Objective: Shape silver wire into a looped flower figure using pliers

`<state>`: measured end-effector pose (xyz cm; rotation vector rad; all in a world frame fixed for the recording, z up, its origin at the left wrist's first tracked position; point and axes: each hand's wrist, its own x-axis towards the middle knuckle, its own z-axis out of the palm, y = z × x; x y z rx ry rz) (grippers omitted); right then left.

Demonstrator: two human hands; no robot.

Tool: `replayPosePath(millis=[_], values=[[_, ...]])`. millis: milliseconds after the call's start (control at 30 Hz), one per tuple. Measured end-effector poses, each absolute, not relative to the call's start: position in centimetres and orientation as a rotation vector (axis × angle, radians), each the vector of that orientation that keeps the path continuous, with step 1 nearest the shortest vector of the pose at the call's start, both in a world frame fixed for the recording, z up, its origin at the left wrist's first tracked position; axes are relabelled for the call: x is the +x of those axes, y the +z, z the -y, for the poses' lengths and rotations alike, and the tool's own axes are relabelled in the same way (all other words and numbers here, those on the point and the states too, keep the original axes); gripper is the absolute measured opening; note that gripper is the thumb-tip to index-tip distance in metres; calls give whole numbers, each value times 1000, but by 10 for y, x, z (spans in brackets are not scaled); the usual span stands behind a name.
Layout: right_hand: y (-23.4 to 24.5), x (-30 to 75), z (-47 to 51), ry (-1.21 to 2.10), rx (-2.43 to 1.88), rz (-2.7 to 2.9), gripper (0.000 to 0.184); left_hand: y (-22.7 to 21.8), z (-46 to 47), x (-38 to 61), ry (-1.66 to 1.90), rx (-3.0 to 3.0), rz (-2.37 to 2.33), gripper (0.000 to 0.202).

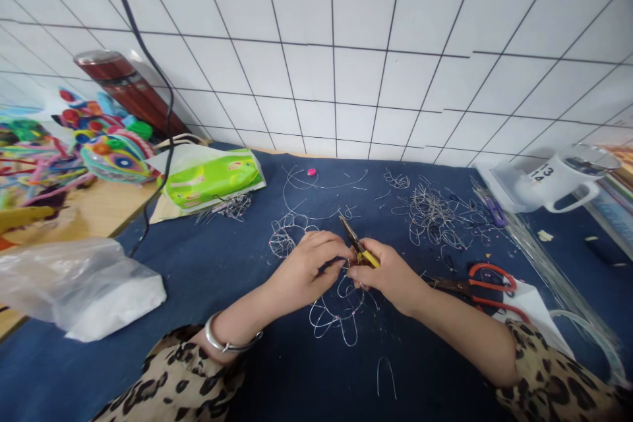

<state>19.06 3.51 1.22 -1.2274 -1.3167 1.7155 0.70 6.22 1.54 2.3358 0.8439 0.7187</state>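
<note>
My left hand (307, 265) is closed in a pinch on a looped wire shape (336, 313) that lies on the blue cloth (208, 277). My right hand (390, 273) is wrapped round small yellow-handled pliers (357, 242), whose jaws point up and away from me. The two hands meet just above the wire loops. A silver bangle (222, 341) sits on my left wrist. Another finished wire loop cluster (285, 237) lies just beyond my left hand.
A pile of bent wire pieces (438, 214) lies to the right, with red-handled scissors (482, 287) nearer. A white mug (564, 178), straight wires (544, 264), a green tissue pack (212, 178), a plastic bag (84, 287) and colourful crafts (103, 145) surround the cloth. A tiled wall stands behind.
</note>
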Motion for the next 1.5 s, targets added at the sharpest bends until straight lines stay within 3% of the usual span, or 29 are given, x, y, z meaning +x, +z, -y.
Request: replayPosePath(millis=[600,1267,1500], values=[[8,192,-36,1699,-1237,1313,16,19,-65,1,744,1967,-1009,8],[10,193,-36,1624,-1220,1307,12,17,-68,-15,942,2658,-879,16],[5,193,-35,1774,-1056,1138,21,14,-64,-14,938,2602,-909,14]])
